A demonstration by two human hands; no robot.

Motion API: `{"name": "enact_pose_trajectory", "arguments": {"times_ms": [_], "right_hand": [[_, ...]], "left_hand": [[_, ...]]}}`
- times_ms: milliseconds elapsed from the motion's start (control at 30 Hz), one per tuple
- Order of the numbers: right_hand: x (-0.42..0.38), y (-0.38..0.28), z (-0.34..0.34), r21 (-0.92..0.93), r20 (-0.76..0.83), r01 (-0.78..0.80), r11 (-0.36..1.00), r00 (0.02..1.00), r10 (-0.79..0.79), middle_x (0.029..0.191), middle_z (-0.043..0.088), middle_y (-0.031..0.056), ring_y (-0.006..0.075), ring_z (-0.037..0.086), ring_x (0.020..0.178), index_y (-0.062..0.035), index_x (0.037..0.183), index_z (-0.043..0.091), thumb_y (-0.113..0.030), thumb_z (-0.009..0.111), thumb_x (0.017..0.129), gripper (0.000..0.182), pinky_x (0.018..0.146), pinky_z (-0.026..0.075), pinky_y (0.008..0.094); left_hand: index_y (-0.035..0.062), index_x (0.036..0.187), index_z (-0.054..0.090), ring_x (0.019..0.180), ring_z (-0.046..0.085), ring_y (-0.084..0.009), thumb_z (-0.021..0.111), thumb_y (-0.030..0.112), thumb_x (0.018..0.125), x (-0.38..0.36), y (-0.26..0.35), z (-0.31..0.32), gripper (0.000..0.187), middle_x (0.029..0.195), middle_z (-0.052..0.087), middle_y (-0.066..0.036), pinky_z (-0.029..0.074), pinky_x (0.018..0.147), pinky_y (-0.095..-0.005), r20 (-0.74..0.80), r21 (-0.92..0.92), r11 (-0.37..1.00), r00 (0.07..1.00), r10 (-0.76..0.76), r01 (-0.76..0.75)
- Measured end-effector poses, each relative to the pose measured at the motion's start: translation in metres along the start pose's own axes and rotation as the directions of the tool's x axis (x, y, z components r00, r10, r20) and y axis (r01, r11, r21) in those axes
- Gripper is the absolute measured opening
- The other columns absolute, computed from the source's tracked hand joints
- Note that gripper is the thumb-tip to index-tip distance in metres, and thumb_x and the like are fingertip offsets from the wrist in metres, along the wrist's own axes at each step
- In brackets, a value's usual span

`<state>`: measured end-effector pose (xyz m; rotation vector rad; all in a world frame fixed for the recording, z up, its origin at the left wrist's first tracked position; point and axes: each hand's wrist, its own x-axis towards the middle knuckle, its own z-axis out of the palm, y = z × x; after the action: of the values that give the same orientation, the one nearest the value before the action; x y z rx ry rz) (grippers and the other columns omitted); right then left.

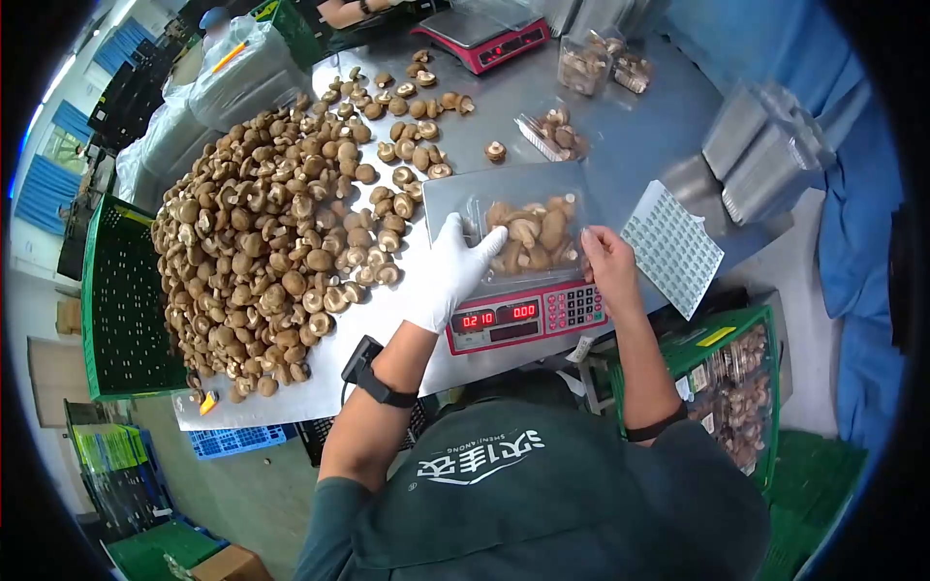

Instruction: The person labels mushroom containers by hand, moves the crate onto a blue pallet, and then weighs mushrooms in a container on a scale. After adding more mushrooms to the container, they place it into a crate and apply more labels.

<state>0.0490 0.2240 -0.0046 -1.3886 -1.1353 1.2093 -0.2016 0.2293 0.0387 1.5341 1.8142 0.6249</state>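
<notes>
A clear plastic box (518, 283) full of brown mushrooms (531, 232) rests on the plate of a red digital scale (523, 315), whose display reads 0.210. My left hand (453, 266), in a white glove, is at the left side of the box. Its thumb reaches over the box edge and stands apart from the fingers. At the right edge, my bare right hand (610, 266) pinches the rim of the box between thumb and fingertips. Part of the box's left edge is hidden by the glove.
A large mushroom heap (262, 232) spills from a tipped green crate (121, 290) onto the metal table. A label sheet (670, 247) and stacked plastic boxes (765, 150) lie to the right. Below stands a crate of packed boxes (736, 387). Across the table is a second scale (480, 34).
</notes>
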Motion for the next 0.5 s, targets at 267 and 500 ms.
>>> {"name": "enact_pose_trajectory", "arguments": {"times_ms": [267, 500], "right_hand": [[-0.017, -0.076, 0.006, 0.244, 0.25, 0.181, 0.953, 0.938, -0.242, 0.078, 0.061, 0.0008, 0.0041, 0.053, 0.062, -0.0014, 0.104, 0.063, -0.021, 0.061, 0.098, 0.021, 0.054, 0.044, 0.0203], [-0.017, -0.053, -0.034, 0.002, 0.243, 0.021, 1.0, 0.97, -0.021, 0.079, 0.062, 0.0021, 0.0067, 0.055, 0.064, 0.0, 0.095, 0.065, -0.013, 0.059, 0.097, 0.014, 0.058, 0.045, 0.0217]], "left_hand": [[0.0042, 0.15, 0.032, 0.126, 0.05, -0.0238, 0.065, 0.024, 0.093, -0.043, 0.002, -0.041, 0.068, 0.144, 0.044, -0.012, 0.046, 0.103, -0.0369, 0.017, -0.936, 0.353, 0.999, 0.036, 0.003], [0.006, 0.146, 0.04, 0.124, 0.051, -0.0275, 0.054, 0.038, 0.098, -0.09, -0.08, -0.061, 0.06, 0.143, 0.046, -0.013, 0.044, 0.106, -0.0435, -0.049, -0.99, 0.139, 0.984, -0.169, -0.025]]}}
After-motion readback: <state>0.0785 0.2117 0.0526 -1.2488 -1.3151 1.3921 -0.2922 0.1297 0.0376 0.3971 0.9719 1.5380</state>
